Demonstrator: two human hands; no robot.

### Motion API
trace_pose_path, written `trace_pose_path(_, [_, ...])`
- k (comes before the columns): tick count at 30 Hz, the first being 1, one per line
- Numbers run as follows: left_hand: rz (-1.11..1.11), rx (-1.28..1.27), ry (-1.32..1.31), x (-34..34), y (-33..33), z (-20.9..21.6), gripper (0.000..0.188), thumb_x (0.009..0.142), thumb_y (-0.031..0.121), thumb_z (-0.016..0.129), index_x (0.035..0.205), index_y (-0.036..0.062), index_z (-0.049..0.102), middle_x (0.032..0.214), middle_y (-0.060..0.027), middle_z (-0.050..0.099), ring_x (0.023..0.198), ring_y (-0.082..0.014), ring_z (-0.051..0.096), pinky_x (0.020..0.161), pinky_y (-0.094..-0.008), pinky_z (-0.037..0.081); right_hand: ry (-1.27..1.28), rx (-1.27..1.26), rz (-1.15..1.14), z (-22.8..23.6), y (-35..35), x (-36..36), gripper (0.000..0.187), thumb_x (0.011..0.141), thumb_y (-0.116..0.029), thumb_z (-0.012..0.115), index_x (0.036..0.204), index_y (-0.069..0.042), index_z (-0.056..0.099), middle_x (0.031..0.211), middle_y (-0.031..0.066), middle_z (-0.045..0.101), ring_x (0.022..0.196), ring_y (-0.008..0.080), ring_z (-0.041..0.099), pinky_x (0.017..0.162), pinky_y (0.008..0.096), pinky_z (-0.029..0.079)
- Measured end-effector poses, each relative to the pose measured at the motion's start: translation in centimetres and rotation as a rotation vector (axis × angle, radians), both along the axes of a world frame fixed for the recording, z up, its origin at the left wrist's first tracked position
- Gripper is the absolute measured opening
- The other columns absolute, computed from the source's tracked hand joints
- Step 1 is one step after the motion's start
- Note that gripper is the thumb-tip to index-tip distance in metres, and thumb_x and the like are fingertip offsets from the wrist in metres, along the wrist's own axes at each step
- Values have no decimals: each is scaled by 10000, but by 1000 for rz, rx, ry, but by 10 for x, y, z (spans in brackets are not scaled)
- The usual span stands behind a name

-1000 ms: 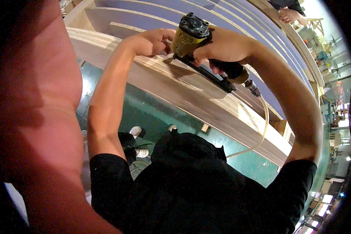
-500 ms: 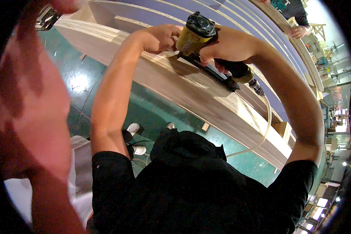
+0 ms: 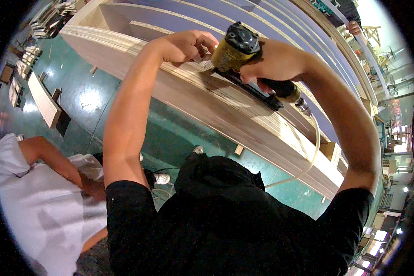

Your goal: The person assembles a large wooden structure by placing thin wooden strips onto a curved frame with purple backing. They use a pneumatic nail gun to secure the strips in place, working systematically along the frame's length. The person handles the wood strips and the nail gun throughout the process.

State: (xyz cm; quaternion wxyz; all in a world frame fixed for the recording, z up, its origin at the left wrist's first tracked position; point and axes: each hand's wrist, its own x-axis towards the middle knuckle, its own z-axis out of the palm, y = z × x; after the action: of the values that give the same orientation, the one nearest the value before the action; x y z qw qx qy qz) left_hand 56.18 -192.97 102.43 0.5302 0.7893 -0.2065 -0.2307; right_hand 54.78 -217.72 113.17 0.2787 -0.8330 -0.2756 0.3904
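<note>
My right hand (image 3: 278,60) grips a black and yellow nail gun (image 3: 234,50). Its long black magazine lies low over the pale wooden edge (image 3: 257,108) of a large panelled frame, and a pale air hose (image 3: 317,142) runs from the handle's end. Just left of the tool's head, my left hand (image 3: 184,47) is over the same edge with its fingers curled down. Whatever those fingers pinch is too small or hidden to name. Where the nail gun's nose meets the wood is partly hidden.
Purplish slats (image 3: 179,18) with chipboard edges fill the frame beyond my hands. At left stands a person in a white shirt (image 3: 37,207). Another person's hand (image 3: 354,28) at far right is by a long pale strip (image 3: 372,64). Boards (image 3: 41,99) lie on the green floor.
The co-worker's blurred arm at left has drawn back, uncovering the floor and boards. My nail gun has shifted slightly right. A long pale strip now shows beside the far person's hand.
</note>
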Motion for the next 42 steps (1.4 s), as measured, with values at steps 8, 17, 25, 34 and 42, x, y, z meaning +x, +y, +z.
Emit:
trace_pose_path(8, [40, 0, -63, 12, 9, -22, 547, 785, -141, 525, 1290, 43, 631, 1217, -86, 672, 1010, -181, 630, 825, -295, 523, -13, -61, -36, -3, -4, -9, 238, 827, -174, 724, 968, -13, 619, 669, 43, 607, 516, 128, 576, 470, 306, 488])
trace_pose_path(17, [7, 144, -498, 17, 22, -46, 339, 857, -36, 560, 1140, 66, 716, 1382, -73, 592, 1151, -193, 609, 955, -304, 473, -673, -88, 76, 2, -132, -89, 736, 724, -190, 944, 1330, -62, 548, 1075, 107, 684, 1003, 211, 665, 884, 372, 554])
trace_pose_path(25, [13, 279, -652, 1, 7, -23, 244, 910, 215, 727, 1085, 50, 685, 1245, -96, 634, 1067, -225, 617, 909, -355, 498, -724, -367, -282, -16, -182, -147, 549, 714, -59, 760, 1239, -24, 605, 1088, 210, 634, 1003, 447, 634, 855, 492, 513])
trace_pose_path(34, [149, 343, -626, -14, -10, -23, 403, 847, 356, 793, 1116, 119, 608, 1152, -75, 612, 1067, -277, 602, 901, -391, 486, -897, -496, -342, -58, -203, -168, 701, 664, -14, 806, 1319, -3, 556, 1164, 210, 587, 1120, 427, 566, 898, 498, 471])
trace_pose_path(42, [229, 422, -734, -25, -21, -26, 418, 853, 360, 738, 1172, 121, 616, 1241, -114, 620, 1155, -327, 615, 966, -413, 495, -1149, -361, -365, -102, -221, -183, 799, 636, -14, 817, 1377, -6, 517, 1138, 192, 562, 1068, 428, 583, 882, 506, 459])
